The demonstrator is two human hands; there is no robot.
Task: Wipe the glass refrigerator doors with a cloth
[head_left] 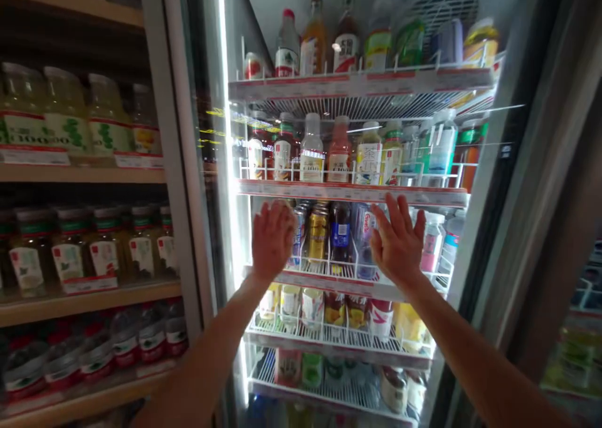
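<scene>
Both of my arms reach toward a lit drinks cooler. My left hand [273, 238] is raised with its fingers up and nothing visible in it, in front of the left end of the middle shelf. Close to its right side are gold cans [318, 232] and a dark bottle with a blue label [340, 227]. My right hand [399, 243] is spread wide and holds nothing. It overlaps part of a clear bottle [364, 227] on that shelf. Whether either hand touches anything cannot be made out.
Above the hands, bottles [311, 149] line a wire-fronted shelf [352, 192]. Cups and bottles [313, 305] stand on the shelf below. To the left, a wooden rack [84, 174] holds rows of juice bottles [106, 249]. Light reflections cross the cooler front, and a dark frame [498, 183] borders its right side.
</scene>
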